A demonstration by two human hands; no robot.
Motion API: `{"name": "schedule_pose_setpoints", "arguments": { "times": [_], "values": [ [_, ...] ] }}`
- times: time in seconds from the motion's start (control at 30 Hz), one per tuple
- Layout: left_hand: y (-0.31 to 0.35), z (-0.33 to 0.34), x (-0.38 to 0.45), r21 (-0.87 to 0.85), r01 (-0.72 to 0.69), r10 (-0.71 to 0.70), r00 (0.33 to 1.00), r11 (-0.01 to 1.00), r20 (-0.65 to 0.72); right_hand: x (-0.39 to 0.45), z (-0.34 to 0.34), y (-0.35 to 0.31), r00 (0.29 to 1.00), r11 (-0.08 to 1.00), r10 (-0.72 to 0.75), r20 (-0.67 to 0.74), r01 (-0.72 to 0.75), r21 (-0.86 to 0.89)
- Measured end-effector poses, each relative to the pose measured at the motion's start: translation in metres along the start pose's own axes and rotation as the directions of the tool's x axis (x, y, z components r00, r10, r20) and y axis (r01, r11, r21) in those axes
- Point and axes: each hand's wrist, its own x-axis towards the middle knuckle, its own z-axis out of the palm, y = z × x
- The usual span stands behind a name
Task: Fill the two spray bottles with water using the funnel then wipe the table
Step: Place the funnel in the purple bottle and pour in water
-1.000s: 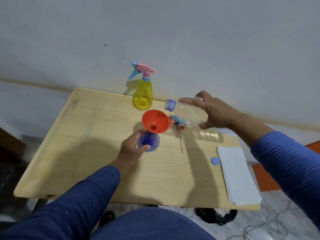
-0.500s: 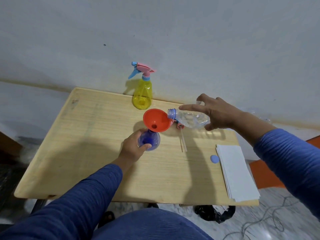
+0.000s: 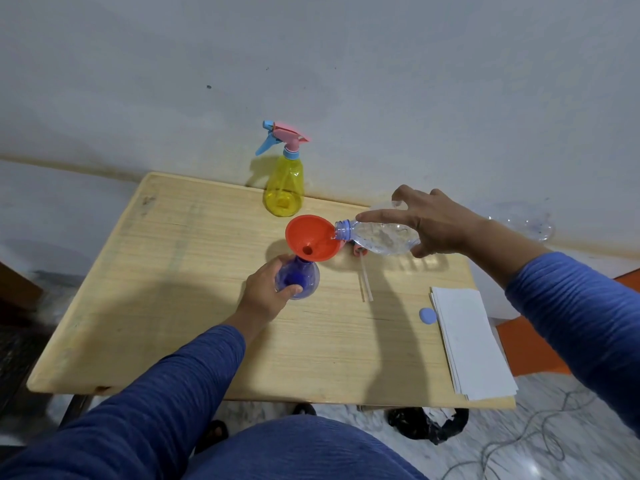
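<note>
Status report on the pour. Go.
Left hand grips blue spray bottle. Right hand tips water bottle into orange funnel. Nothing blocking.

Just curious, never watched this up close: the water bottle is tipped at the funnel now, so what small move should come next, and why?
Probably tip the clear water bottle a little steeper. Its open mouth already rests over the rim of the orange funnel, which sits in the blue spray bottle gripped by the left hand. The right hand holds it almost level.
</note>
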Motion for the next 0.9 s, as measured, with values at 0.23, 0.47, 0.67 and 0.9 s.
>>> {"name": "schedule_pose_setpoints", "arguments": {
  "times": [0.23,0.47,0.67,0.9],
  "values": [
    [-0.003,0.001,0.000,-0.022,0.000,0.000,1.000,1.000,0.002,-0.001,-0.001,-0.001,1.000,1.000,-0.010,-0.005,0.010,0.013],
    [-0.005,0.001,0.001,-0.022,0.008,-0.008,1.000,1.000,0.003,-0.001,0.003,-0.001,1.000,1.000,-0.011,-0.017,0.011,0.019],
    [-0.004,0.002,0.000,-0.004,0.007,-0.007,1.000,1.000,-0.012,-0.004,0.010,0.000,0.998,0.984,0.041,-0.049,-0.032,0.174],
    [-0.004,0.000,-0.001,0.000,0.031,-0.031,1.000,1.000,-0.001,-0.011,0.036,-0.004,0.942,0.728,0.235,-0.241,-0.007,0.685]
  ]
}}
